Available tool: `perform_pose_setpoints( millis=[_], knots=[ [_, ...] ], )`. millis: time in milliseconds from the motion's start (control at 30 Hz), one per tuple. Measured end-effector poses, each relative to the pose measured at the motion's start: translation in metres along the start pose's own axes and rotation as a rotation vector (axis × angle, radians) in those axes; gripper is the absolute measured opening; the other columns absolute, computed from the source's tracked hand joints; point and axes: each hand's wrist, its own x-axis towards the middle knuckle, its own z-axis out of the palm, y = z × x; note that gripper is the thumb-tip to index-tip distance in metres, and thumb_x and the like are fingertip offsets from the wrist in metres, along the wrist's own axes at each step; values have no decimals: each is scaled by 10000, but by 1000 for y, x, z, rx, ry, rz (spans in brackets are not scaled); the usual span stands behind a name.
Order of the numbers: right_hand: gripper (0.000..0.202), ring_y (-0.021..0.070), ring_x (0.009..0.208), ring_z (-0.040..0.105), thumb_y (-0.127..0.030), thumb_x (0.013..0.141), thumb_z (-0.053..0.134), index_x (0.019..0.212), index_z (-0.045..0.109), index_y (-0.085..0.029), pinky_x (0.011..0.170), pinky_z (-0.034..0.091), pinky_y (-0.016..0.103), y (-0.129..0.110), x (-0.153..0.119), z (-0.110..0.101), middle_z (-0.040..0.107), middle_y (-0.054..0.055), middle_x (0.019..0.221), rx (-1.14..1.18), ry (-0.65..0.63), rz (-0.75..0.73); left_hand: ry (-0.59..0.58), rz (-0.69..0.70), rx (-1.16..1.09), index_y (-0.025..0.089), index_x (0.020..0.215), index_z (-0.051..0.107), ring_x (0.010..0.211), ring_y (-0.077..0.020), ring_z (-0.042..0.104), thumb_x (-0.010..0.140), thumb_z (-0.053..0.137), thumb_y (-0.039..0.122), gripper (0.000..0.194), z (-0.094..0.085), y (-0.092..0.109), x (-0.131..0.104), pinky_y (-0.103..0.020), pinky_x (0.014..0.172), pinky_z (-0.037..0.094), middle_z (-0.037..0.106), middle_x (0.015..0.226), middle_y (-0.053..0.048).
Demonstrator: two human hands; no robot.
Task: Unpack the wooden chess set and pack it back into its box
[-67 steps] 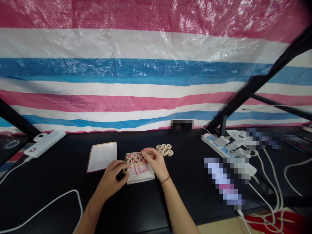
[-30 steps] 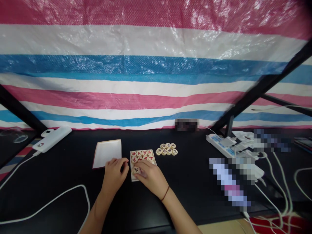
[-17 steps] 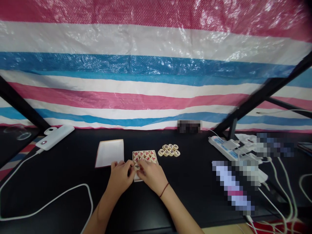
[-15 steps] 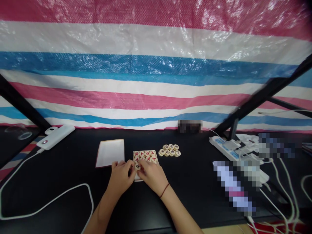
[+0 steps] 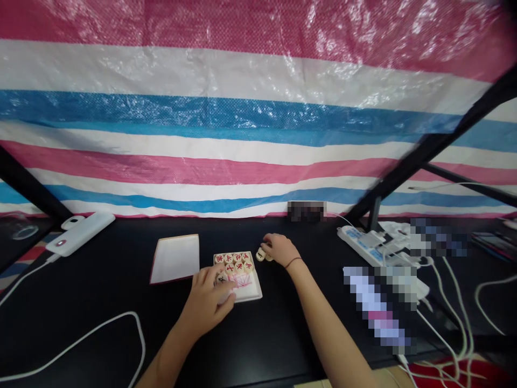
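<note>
A shallow white box [image 5: 253, 292] holds rows of round Chinese chess pieces [image 5: 238, 258] with red characters, its front right part showing a bare floor with red lines. My left hand [image 5: 208, 296] lies over the box's left side, fingers spread. Its fingertips touch a black-lettered piece [image 5: 221, 278] in the front row. To the right of the box, my right hand [image 5: 281, 249] curls its fingers down around loose black-lettered pieces [image 5: 260, 254] on the table. Most of that group is hidden beneath this hand.
An open box lid [image 5: 176, 258] lies left of the box on the black table [image 5: 258, 345]. A white power bank [image 5: 81, 235] with a cable is at far left. On the right are a power strip [image 5: 359, 245], a blurred-out phone-like object [image 5: 375, 307] and several white cables.
My right hand has left the box and moved right to the loose pieces. My left hand has opened out over the box's left side. The black-lettered piece now sits in the front row.
</note>
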Motion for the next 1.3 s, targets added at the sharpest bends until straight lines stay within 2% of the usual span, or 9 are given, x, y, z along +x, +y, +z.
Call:
perform_pose_setpoints(
  millis=[133, 367, 600, 733, 800, 900, 1033, 1167, 1300],
  knots=[
    [245, 219, 923, 652, -274, 795, 615, 1008, 699, -184, 731, 428, 263, 1, 14, -3, 713, 83, 960, -18, -54, -9, -65, 9, 7, 276, 920, 694, 1028, -277, 475, 830, 556, 243, 168, 4, -1, -1, -440, 829, 409, 533, 1201, -75],
    [286, 217, 913, 659, -250, 743, 649, 1016, 704, -187, 729, 433, 255, 4, 19, -6, 713, 82, 976, -32, -72, -7, -53, 21, -3, 256, 869, 687, 976, -249, 493, 815, 556, 215, 148, 5, -2, 0, -399, 808, 414, 581, 1102, -59],
    [269, 229, 927, 664, -227, 721, 676, 984, 714, -186, 742, 451, 256, 3, 19, -2, 721, 87, 956, -14, -43, -20, -52, 32, 11, 243, 828, 680, 971, -247, 496, 832, 542, 218, 141, 5, -1, 1, -400, 794, 417, 586, 1090, -62],
    [212, 235, 945, 667, -225, 772, 640, 964, 714, -176, 776, 472, 268, 3, 13, -11, 727, 94, 944, 17, 23, -18, -19, 20, -4, 245, 900, 680, 971, -239, 519, 845, 524, 205, 171, 5, -5, 0, -397, 811, 435, 598, 1074, -62],
    [238, 209, 854, 689, -278, 814, 611, 1010, 693, -173, 719, 505, 259, 0, 1, -15, 728, 83, 940, 189, 53, -30, 51, -6, -13, 243, 981, 672, 959, -229, 540, 862, 503, 199, 211, 5, -7, 1, -398, 837, 446, 610, 1049, -65],
    [346, 168, 637, 684, -394, 815, 610, 1075, 650, -168, 531, 539, 252, -15, -27, -14, 723, 65, 910, 757, -13, -112, 146, -39, -51, 251, 1161, 619, 1018, -232, 566, 889, 499, 242, 297, 5, -8, 6, -403, 899, 463, 608, 1126, -80],
    [363, 154, 648, 667, -430, 726, 705, 988, 679, -181, 526, 558, 251, -48, -59, 6, 714, 37, 866, 1131, -156, -323, 104, -38, -184, 285, 1328, 489, 1168, -237, 548, 904, 507, 321, 425, 5, -5, 14, -376, 951, 487, 541, 1310, -79],
    [309, 105, 550, 615, -402, 721, 725, 917, 685, -167, 541, 529, 222, -67, -61, 27, 679, -12, 678, 1227, -143, -384, 117, -80, -302, 268, 1209, 571, 1099, -204, 603, 905, 507, 292, 312, 7, -7, 18, -354, 944, 505, 618, 1196, -59],
    [325, 123, 631, 661, -404, 676, 763, 884, 671, -172, 599, 552, 243, -61, -52, 36, 719, 28, 840, 1430, -124, -304, 233, -152, -366, 218, 992, 607, 956, -183, 639, 852, 565, 253, 150, 7, -14, 18, -326, 839, 534, 647, 1031, -60]
  ],
)
